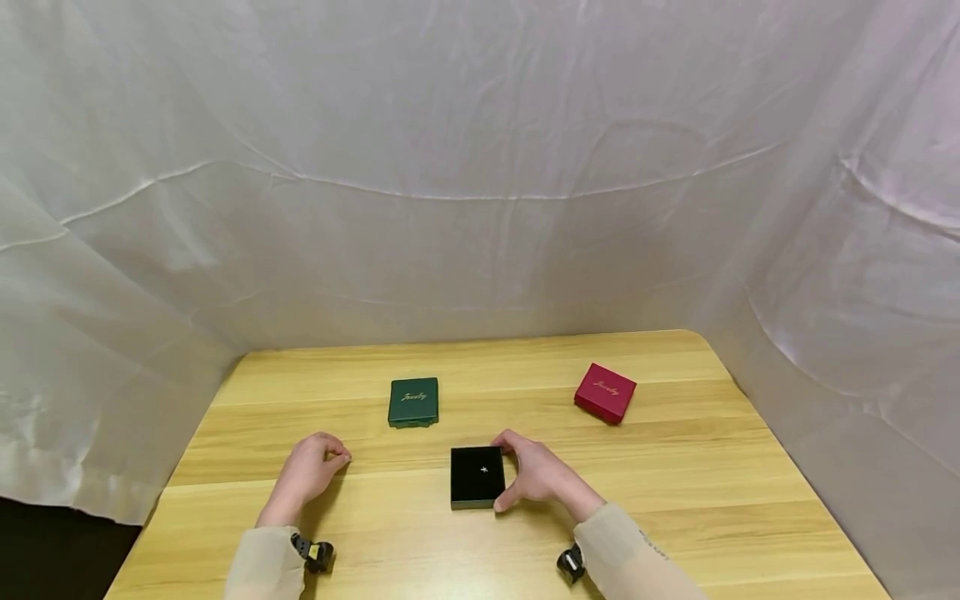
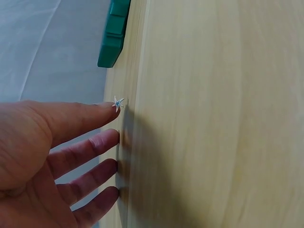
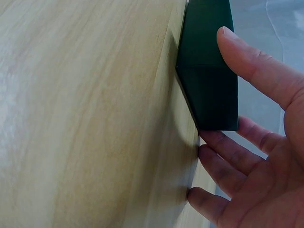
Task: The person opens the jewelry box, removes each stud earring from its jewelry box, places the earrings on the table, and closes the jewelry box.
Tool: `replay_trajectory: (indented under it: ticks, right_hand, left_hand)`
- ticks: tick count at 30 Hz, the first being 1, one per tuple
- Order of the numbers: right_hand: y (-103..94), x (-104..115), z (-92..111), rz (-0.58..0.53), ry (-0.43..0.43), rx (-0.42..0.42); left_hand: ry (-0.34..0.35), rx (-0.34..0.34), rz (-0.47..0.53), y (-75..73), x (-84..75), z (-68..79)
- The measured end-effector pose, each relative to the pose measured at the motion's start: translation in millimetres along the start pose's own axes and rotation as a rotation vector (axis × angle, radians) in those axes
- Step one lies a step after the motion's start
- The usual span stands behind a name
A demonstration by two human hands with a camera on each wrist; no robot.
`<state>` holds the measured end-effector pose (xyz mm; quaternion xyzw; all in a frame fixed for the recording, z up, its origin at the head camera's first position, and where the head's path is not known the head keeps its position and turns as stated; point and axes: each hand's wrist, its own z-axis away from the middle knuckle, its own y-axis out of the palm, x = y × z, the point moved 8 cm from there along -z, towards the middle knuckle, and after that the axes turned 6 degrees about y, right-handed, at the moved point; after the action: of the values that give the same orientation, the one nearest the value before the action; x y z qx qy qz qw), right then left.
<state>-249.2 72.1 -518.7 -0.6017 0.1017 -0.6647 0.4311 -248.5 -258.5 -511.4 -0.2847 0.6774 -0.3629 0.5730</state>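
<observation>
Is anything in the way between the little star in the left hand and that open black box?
Nothing visible: only bare tabletop shows between the left hand, which holds the star, and the open box. The right hand grips the box's right side, and the green lid lies farther back.

TEXT | green lid [image 1: 413,402]: gold script "Jewelry" | red box [image 1: 605,393]: gold script "Jewelry"

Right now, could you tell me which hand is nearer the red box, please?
Right. The right hand is in front and to the left of the red box; the left hand is much farther left.
</observation>
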Motion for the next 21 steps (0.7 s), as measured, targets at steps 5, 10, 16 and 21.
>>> replay_trajectory:
  ticks: [5,10,16,21]
  right_hand:
    - [1.0,-1,-1,-0.001,-0.001,0.003]
    - [1.0,-1,-1,-0.003,-0.001,0.005]
    - [0.5,-1,-1,-0.003,-0.007,0.003]
    - [0.9,-2,-1,-0.011,-0.004,0.003]
  left_hand:
    - [-0.010,0.007,0.011,0.5,-0.6,0.3]
    - [-0.038,0.012,0.032,-0.2,0.2,0.9]
    - [-0.068,0.022,0.056,-2.0,-6.9,0.9]
    - [-0.035,-0.013,0.055,-4.8,-28.9,-1.0]
